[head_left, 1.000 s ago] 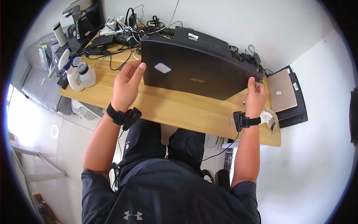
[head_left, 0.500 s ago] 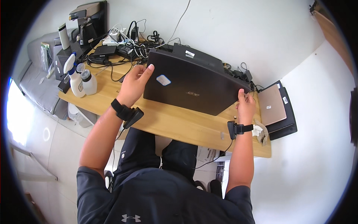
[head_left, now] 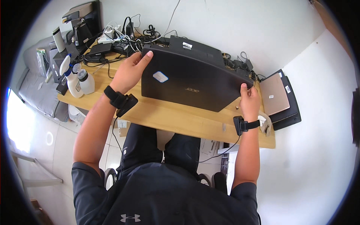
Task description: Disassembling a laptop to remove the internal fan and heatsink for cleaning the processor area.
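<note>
A black laptop point(head_left: 187, 80) stands tilted over the wooden desk, its dark outer side with a small white-and-blue sticker facing me. My left hand point(head_left: 131, 71) grips its upper left corner, thumb on the near face and fingers behind the edge. At the upper right corner my right hand point(head_left: 249, 99) holds it the same way, thumb in front. The fingertips behind the laptop are hidden. Just beyond it, another dark device with a white label point(head_left: 198, 48) shows in part above the laptop's top edge.
Tangled cables and adapters point(head_left: 123, 41) lie along the wall. A spray bottle point(head_left: 71, 80) and a white pump bottle point(head_left: 86, 81) stand at the desk's left. A rose-gold laptop point(head_left: 273, 95) rests on dark ones at the right. The wooden desk's point(head_left: 168, 119) front edge runs before my legs.
Both hands keep their hold on the laptop. Its upper edge has risen a little in the picture and the laptop stands slightly more upright. The whole view has also shifted slightly.
</note>
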